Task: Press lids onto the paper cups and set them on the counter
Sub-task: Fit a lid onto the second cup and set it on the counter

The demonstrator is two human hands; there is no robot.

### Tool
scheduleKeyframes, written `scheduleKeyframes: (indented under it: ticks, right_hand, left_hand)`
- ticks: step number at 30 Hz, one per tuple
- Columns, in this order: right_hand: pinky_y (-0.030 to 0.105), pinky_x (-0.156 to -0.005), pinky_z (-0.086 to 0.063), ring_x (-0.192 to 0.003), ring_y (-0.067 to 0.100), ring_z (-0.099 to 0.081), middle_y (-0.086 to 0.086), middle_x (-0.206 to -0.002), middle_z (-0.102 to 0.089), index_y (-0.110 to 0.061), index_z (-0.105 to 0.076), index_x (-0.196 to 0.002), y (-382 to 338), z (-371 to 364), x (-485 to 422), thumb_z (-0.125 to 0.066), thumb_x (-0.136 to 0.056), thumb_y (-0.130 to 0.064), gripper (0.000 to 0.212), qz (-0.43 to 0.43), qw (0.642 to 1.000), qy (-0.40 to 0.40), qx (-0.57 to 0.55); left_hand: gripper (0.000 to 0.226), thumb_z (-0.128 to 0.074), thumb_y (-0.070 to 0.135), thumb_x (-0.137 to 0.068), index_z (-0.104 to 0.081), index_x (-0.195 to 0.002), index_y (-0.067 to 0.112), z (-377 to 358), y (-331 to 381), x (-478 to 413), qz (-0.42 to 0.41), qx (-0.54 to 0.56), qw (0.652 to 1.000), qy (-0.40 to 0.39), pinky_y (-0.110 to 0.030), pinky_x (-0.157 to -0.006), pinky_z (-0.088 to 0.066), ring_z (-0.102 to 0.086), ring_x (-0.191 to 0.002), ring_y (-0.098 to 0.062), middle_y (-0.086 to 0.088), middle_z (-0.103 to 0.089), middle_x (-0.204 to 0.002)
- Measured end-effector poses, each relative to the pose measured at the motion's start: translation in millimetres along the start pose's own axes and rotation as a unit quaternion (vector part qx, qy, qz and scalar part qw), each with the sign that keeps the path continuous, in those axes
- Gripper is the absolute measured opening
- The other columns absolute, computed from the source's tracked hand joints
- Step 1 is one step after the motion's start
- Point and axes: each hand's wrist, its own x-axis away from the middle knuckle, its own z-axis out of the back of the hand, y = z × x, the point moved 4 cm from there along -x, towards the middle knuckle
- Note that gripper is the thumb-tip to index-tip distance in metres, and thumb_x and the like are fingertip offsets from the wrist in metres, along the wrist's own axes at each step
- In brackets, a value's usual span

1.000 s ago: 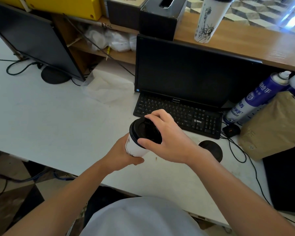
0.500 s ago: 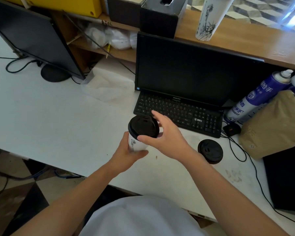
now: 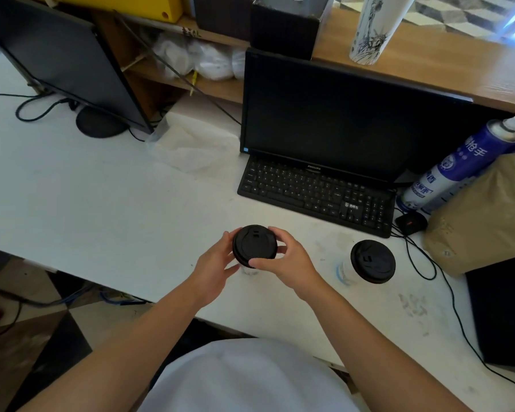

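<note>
A white paper cup with a black lid (image 3: pixel 254 243) stands upright on the white counter (image 3: pixel 101 209), seen from above. My left hand (image 3: pixel 213 270) wraps the cup's left side, and my right hand (image 3: pixel 289 261) holds the lid's right rim with thumb and fingers. To the right stands a second white paper cup with a black lid (image 3: pixel 372 261), untouched.
A black keyboard (image 3: pixel 315 194) and monitor (image 3: pixel 339 120) sit just behind the cups. Spray cans (image 3: pixel 458 168), a brown paper bag (image 3: pixel 485 215) and cables lie at the right. A second monitor (image 3: pixel 63 60) stands at the far left, a tall white tumbler (image 3: pixel 372 28) on the wooden shelf.
The cup was tilted and held above the counter; now it stands upright on it. Both hands have shifted to its sides, right thumb and fingers on the lid rim.
</note>
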Motion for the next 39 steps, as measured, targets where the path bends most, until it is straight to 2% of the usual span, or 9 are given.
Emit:
scheduleKeyframes:
  ticks: [3,5,8,14,24,29,34,37,39]
  right_hand:
    - [0.037,-0.093,-0.060,-0.118,0.016,-0.062,-0.002,-0.134,-0.062,-0.023,-0.058,-0.137,9.5,-6.9,-1.9,-0.071,-0.094,-0.033,0.046,-0.037,0.993,0.000,-0.111]
    - [0.031,-0.082,-0.061,-0.120,0.020,-0.063,0.003,-0.129,-0.066,-0.017,-0.064,-0.132,12.0,-9.4,-0.9,-0.050,-0.106,-0.026,0.030,-0.061,0.981,0.008,-0.185]
    - [0.028,-0.075,-0.060,-0.120,0.022,-0.064,0.004,-0.123,-0.070,-0.015,-0.068,-0.125,15.9,-11.8,-0.8,-0.041,-0.110,-0.020,0.032,-0.072,0.974,0.029,-0.214]
    - [0.029,-0.077,-0.061,-0.118,0.016,-0.063,0.000,-0.124,-0.070,-0.020,-0.070,-0.120,21.2,-21.7,-1.4,-0.048,-0.107,-0.029,0.028,-0.088,0.963,0.036,-0.254]
    - [0.036,-0.077,-0.064,-0.113,0.014,-0.062,0.004,-0.123,-0.067,-0.011,-0.067,-0.122,28.2,-21.0,-7.9,-0.040,-0.110,-0.027,0.034,-0.072,0.972,0.039,-0.220]
    - [0.043,-0.082,-0.064,-0.110,0.011,-0.061,0.002,-0.122,-0.064,-0.012,-0.062,-0.127,27.0,-25.1,-8.8,-0.034,-0.110,-0.029,0.037,-0.060,0.977,0.042,-0.202]
    - [0.043,-0.079,-0.064,-0.117,0.020,-0.060,0.008,-0.127,-0.061,-0.013,-0.059,-0.127,27.3,-28.4,-8.2,-0.031,-0.111,-0.029,0.037,-0.058,0.975,0.045,-0.208]
    - [0.042,-0.078,-0.065,-0.113,0.014,-0.061,0.005,-0.123,-0.062,-0.014,-0.060,-0.127,27.8,-28.5,-7.7,-0.030,-0.111,-0.028,0.036,-0.042,0.981,0.055,-0.180]
    - [0.039,-0.077,-0.065,-0.106,0.009,-0.062,0.000,-0.117,-0.062,-0.015,-0.060,-0.127,27.0,-26.5,-8.0,-0.030,-0.111,-0.027,0.036,-0.021,0.988,0.063,-0.138]
  left_hand:
    - [0.036,-0.034,0.039,-0.108,-0.065,-0.125,0.035,-0.8,-7.0,-1.9,-0.008,-0.033,0.999,0.027,-0.040,-0.107,-0.042,-0.054,-0.127,-0.011,0.011,-0.066,-0.130]
    - [0.034,-0.037,0.038,-0.107,-0.063,-0.129,0.034,1.5,-13.0,-5.3,-0.006,-0.045,0.998,0.037,-0.044,-0.111,-0.042,-0.055,-0.126,-0.011,0.011,-0.065,-0.129]
    - [0.035,-0.037,0.041,-0.107,-0.061,-0.132,0.034,3.7,-16.0,-8.1,-0.006,-0.061,0.997,0.037,-0.047,-0.111,-0.043,-0.054,-0.127,-0.013,0.011,-0.065,-0.130]
    - [0.041,-0.031,0.047,-0.107,-0.063,-0.127,0.032,4.1,-12.8,-10.9,-0.030,-0.077,0.995,0.057,-0.046,-0.099,-0.053,-0.056,-0.126,-0.020,0.002,-0.065,-0.128]
    - [0.047,-0.021,0.043,-0.108,-0.055,-0.137,0.028,7.3,-22.0,-17.7,-0.057,-0.162,0.984,0.054,-0.036,-0.088,-0.058,-0.057,-0.123,-0.017,0.000,-0.060,-0.134]
    - [0.049,-0.019,0.040,-0.108,-0.053,-0.138,0.021,9.5,-26.4,-21.4,-0.095,-0.187,0.975,0.068,-0.040,-0.093,-0.057,-0.058,-0.122,-0.016,-0.003,-0.060,-0.133]
    - [0.038,-0.023,0.032,-0.109,-0.054,-0.131,0.023,11.6,-25.9,-21.7,-0.145,-0.204,0.965,0.073,-0.035,-0.089,-0.060,-0.061,-0.119,-0.012,0.002,-0.062,-0.125]
    - [0.035,-0.026,0.035,-0.107,-0.053,-0.129,0.027,11.3,-23.3,-20.3,-0.166,-0.239,0.952,0.089,-0.037,-0.088,-0.060,-0.062,-0.115,-0.011,0.010,-0.063,-0.121]
    - [0.040,-0.027,0.038,-0.104,-0.052,-0.132,0.025,10.8,-19.0,-18.9,-0.179,-0.273,0.940,0.098,-0.041,-0.092,-0.058,-0.061,-0.117,-0.013,0.007,-0.062,-0.123]
